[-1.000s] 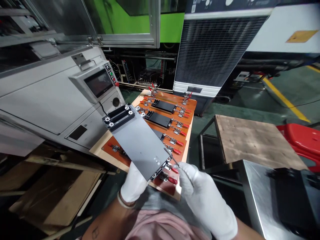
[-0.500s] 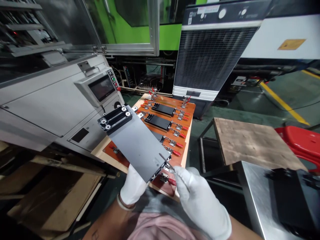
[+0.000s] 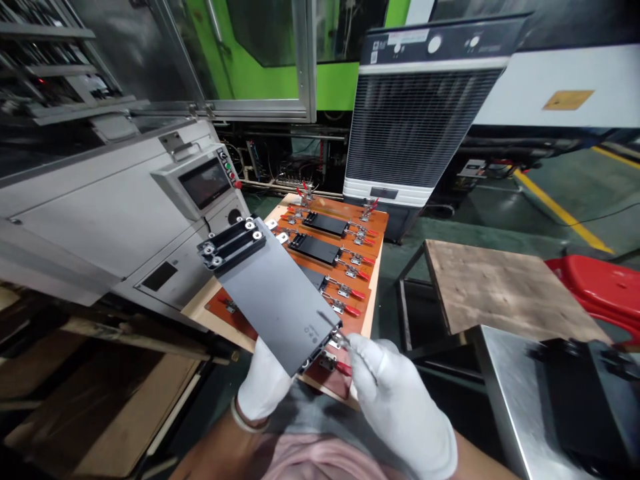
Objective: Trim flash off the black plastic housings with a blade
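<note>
A flat grey-black plastic panel is held up at a slant, its slotted end with several round metal inserts at the upper left. My left hand, in a white glove, grips the panel's lower edge from beneath, and its fingers are partly hidden. My right hand, also gloved, is closed around a thin metal-tipped tool. The tool's tip is at the panel's right corner; I cannot tell whether it touches. Behind the panel, an orange fixture board carries more black panels between red-handled toggle clamps.
A wooden-topped table and a metal bench bearing black parts stand to the right, with a red stool behind. An air cooler stands beyond the board. A machine with a control screen is at the left.
The panel has tilted slightly in my left hand and sits a little lower in view. My right hand stays near the same corner with the tool. The camera view has shifted slightly.
</note>
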Demonstrator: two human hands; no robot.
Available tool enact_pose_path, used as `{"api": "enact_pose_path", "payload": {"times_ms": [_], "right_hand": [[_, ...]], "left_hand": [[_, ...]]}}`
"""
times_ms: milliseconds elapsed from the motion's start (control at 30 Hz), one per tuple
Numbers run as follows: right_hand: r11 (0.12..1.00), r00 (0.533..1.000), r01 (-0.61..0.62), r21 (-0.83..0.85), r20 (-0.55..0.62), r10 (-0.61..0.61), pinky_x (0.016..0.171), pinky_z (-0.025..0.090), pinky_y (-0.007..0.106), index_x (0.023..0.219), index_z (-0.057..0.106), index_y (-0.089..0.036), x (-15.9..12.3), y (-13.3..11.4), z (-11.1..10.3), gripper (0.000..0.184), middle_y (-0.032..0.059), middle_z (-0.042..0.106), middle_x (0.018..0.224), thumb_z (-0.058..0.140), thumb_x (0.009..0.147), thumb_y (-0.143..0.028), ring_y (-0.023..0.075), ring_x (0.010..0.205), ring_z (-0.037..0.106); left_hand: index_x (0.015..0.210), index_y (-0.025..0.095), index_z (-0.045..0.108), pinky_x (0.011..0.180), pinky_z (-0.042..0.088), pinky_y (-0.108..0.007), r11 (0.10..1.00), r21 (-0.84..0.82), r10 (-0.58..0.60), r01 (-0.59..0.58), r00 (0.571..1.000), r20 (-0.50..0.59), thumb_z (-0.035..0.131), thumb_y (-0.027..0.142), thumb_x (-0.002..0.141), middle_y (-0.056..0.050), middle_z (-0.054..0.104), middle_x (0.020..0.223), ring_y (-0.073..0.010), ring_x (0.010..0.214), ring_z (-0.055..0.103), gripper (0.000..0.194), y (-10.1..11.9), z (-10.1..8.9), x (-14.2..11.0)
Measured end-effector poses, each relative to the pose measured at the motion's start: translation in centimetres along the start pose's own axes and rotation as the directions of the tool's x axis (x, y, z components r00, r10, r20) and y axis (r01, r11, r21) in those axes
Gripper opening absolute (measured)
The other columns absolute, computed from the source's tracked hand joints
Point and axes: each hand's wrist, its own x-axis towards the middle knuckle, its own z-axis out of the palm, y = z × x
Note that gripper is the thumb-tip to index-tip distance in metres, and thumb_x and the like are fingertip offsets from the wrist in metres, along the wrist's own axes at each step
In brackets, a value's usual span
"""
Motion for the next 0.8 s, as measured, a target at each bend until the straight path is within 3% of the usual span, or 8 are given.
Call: {"api": "enact_pose_path", "payload": {"times_ms": [133,267,433,567,700,800], "right_hand": [[0.996,0.996,-0.063,-0.070,-0.074,0.058,0.066,0.051,0.029,0.101,0.071,-0.021,0.1,0.6,1.1,0.031,0.0072,0.072,0.079,0.040,0.096,-0.025,0.0193,0.064,0.066],[0.998,0.996,-0.051,-0.024,-0.074,0.049,0.066,0.052,0.028,0.099,0.070,-0.022,0.1,0.1,1.2,0.031,0.0055,0.072,0.079,0.039,0.097,-0.025,0.0181,0.065,0.066],[1.000,0.995,0.005,-0.006,-0.096,-0.005,0.063,0.051,0.026,0.095,0.069,-0.018,-0.2,-0.9,2.0,0.033,0.0061,0.069,0.074,0.037,0.097,-0.018,0.0171,0.062,0.064],[0.997,0.994,-0.009,-0.074,-0.105,0.001,0.063,0.052,0.028,0.097,0.068,-0.017,0.2,0.0,2.9,0.032,0.0102,0.071,0.088,0.036,0.097,-0.019,0.0187,0.065,0.065],[0.992,0.994,-0.074,0.100,-0.075,0.082,0.066,0.056,0.028,0.100,0.066,-0.020,0.9,0.7,3.0,0.033,0.0076,0.072,0.085,0.034,0.100,-0.024,0.0192,0.071,0.068],[0.958,0.992,-0.117,0.261,-0.009,0.124,0.073,0.057,0.029,0.099,0.066,-0.019,1.2,0.9,2.7,0.034,0.0075,0.073,0.086,0.034,0.101,-0.027,0.0199,0.077,0.070]], "left_hand": [[0.070,0.020,0.068,0.071,0.061,-0.036,1.000,0.003,-0.021,0.021,0.999,-0.049,0.078,0.033,0.064,-0.006,0.075,0.075,-0.0238,0.071,0.069,0.017,-0.3,0.0,0.1],[0.070,0.019,0.068,0.072,0.060,-0.035,0.998,0.023,-0.053,0.054,0.998,-0.027,0.076,0.030,0.065,-0.006,0.075,0.076,-0.0237,0.073,0.069,0.014,0.1,0.1,0.3],[0.065,0.021,0.068,0.066,0.060,-0.034,0.995,0.095,-0.007,0.009,1.000,-0.020,0.075,0.029,0.066,-0.003,0.074,0.067,-0.0223,0.065,0.068,0.011,-0.6,0.1,0.3],[0.068,0.023,0.068,0.068,0.061,-0.039,0.993,0.103,0.056,-0.053,0.998,-0.026,0.071,0.031,0.070,-0.005,0.075,0.075,-0.0256,0.072,0.069,0.008,-2.3,0.6,-0.3],[0.065,0.024,0.064,0.070,0.061,-0.042,0.996,0.041,0.080,-0.075,0.990,-0.116,0.067,0.030,0.072,-0.005,0.075,0.080,-0.0262,0.074,0.069,0.009,-3.5,1.0,-0.8],[0.063,0.024,0.062,0.068,0.061,-0.039,0.991,0.101,0.093,-0.083,0.991,-0.093,0.069,0.025,0.068,-0.004,0.075,0.077,-0.0252,0.071,0.068,0.009,-3.5,0.6,-0.7]]}}
